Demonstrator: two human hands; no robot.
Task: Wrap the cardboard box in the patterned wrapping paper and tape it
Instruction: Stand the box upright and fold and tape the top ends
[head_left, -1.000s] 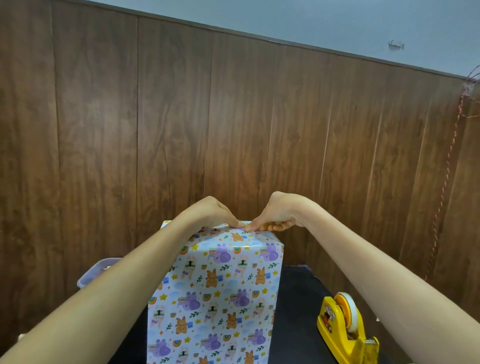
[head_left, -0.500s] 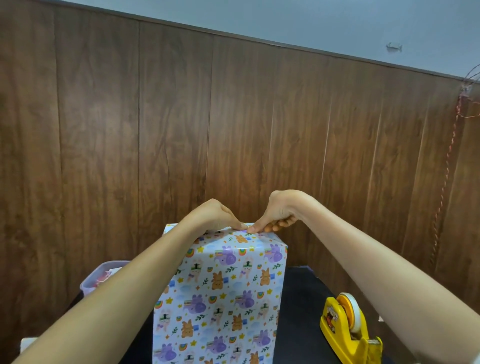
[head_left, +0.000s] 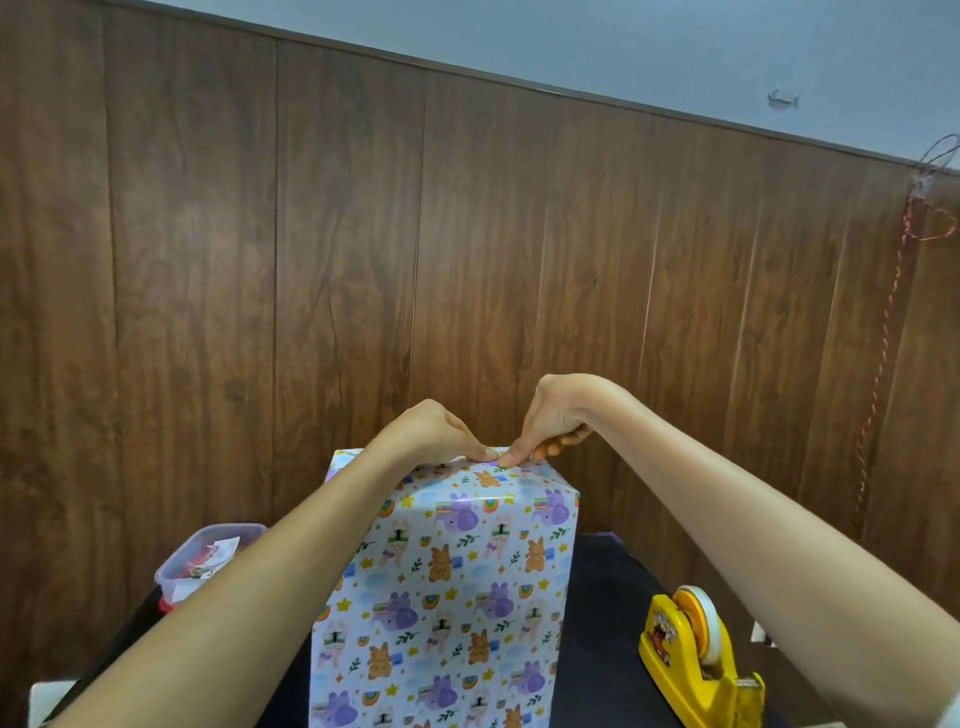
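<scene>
Wrapping paper (head_left: 447, 597) covers the one cardboard box, upright at lower centre of the frame; no bare cardboard shows. I judge the sides done, the top fold in hand, taping left to do. My two hands meet at its top edge, left hand (head_left: 431, 434) and right hand (head_left: 553, 421) each pinching paper with curled fingers. One plastic tub (head_left: 208, 561) sits lower left, one yellow tape dispenser (head_left: 696, 654) lower right.

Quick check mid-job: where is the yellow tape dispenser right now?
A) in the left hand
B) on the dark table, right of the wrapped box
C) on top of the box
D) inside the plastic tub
B: the yellow tape dispenser stands on the dark table to the right of the wrapped box, while the left hand and right hand are both at the box's top edge.
</scene>
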